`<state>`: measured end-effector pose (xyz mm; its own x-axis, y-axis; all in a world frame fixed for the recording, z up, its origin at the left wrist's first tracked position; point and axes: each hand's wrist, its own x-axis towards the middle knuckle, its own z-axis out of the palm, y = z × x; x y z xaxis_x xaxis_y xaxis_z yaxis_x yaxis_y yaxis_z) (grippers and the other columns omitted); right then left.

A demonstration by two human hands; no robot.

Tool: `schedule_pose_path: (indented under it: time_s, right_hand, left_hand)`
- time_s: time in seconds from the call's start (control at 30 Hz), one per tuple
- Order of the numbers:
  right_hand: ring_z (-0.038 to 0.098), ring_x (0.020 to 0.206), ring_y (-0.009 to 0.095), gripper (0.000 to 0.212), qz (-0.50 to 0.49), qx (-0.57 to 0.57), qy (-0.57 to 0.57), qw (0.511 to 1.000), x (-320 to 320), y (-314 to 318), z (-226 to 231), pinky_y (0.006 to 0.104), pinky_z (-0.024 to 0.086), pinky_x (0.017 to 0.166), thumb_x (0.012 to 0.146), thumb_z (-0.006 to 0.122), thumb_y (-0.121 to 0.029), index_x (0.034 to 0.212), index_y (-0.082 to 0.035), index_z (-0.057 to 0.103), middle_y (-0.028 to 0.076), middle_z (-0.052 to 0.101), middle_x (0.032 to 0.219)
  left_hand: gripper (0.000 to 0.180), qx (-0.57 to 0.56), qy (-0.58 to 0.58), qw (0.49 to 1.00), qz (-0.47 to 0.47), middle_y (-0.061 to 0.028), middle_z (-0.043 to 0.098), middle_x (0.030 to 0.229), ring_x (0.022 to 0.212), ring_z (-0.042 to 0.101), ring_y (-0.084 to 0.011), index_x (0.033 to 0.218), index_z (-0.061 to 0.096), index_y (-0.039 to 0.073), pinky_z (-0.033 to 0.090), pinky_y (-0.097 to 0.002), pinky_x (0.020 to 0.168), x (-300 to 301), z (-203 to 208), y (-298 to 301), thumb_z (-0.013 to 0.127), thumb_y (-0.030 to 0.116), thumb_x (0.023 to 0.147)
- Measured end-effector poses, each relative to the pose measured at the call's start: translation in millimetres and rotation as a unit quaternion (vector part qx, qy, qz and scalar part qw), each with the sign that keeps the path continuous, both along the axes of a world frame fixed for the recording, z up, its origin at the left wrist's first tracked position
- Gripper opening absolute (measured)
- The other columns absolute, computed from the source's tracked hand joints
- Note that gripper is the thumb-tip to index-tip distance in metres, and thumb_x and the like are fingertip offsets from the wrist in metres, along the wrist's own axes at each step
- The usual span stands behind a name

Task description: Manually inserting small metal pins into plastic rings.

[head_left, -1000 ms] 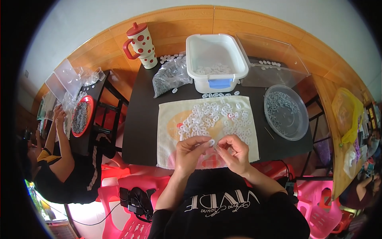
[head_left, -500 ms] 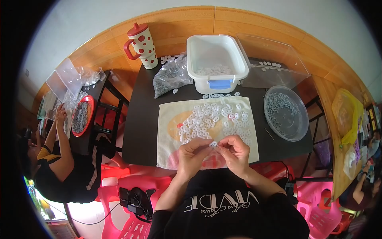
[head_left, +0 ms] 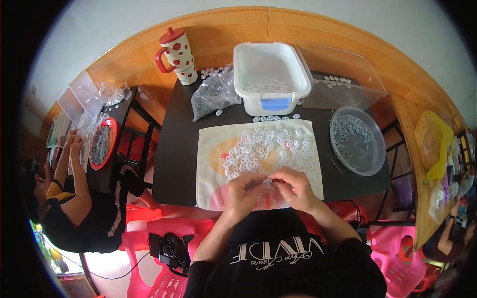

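Observation:
My left hand (head_left: 243,194) and my right hand (head_left: 298,189) meet over the near edge of a patterned cream towel (head_left: 207,144). Between their fingertips they pinch a small white oval plastic piece (head_left: 268,183) with dark spots or holes. Both thumbs and forefingers are closed on it; whether a tiny metal part is there too cannot be made out. Just beyond my fingers, many similar white oval pieces (head_left: 253,149) lie loose on the towel.
Behind the towel stands a white tub (head_left: 271,105) of white pieces, beside a clear bag (head_left: 213,97) of grey parts and a spotted tumbler (head_left: 180,57). To the right are a round clear tub (head_left: 365,154) and a thin stick (head_left: 337,167). A co-worker (head_left: 74,198) sits left.
My right forefinger has shifted left over the white oval piece, and my left hand has moved slightly. At the left, the co-worker's hands have moved a little.

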<state>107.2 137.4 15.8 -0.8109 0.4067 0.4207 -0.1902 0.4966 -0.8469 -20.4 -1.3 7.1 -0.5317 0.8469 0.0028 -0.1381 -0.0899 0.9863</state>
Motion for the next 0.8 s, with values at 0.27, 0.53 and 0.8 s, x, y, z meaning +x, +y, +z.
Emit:
schedule_pose_path:
  time_s: [0.27, 0.53, 0.8]
  right_hand:
    - [0.065, 0.076, 0.031, 0.030, -0.005, 0.081, -0.001, 0.997, -1, 3, -7, 0.0371, 0.050, 0.068, 0.077, 0.064, 0.009, 0.105, -0.002, 0.064, 0.013, 0.065, 0.085]
    - [0.064, 0.073, 0.031, 0.037, -0.031, 0.127, -0.017, 0.991, -1, 0, -8, 0.0396, 0.049, 0.065, 0.071, 0.066, 0.007, 0.105, -0.005, 0.065, 0.010, 0.065, 0.082]
    - [0.061, 0.068, 0.026, 0.030, -0.032, 0.212, -0.001, 0.977, -6, 2, -8, 0.0378, 0.048, 0.064, 0.070, 0.070, 0.001, 0.099, -0.006, 0.064, 0.006, 0.062, 0.076]
  left_hand:
    - [0.018, -0.048, 0.127, 0.991, 0.010, -0.0056, 0.067, 0.094, 0.086, 0.064, -0.0100, 0.102, 0.065, -0.003, 0.052, -0.0241, 0.077, -2, -9, 1, 0.062, -0.011, 0.086]
    - [0.018, -0.030, 0.206, 0.978, 0.017, -0.0078, 0.066, 0.090, 0.084, 0.065, -0.0136, 0.099, 0.063, -0.003, 0.052, -0.0269, 0.074, -4, -11, 1, 0.062, -0.012, 0.083]
    - [0.019, 0.001, 0.433, 0.901, 0.030, -0.0158, 0.064, 0.085, 0.082, 0.059, -0.0339, 0.091, 0.064, -0.002, 0.050, -0.0393, 0.071, 0, 3, 5, 0.062, -0.010, 0.074]
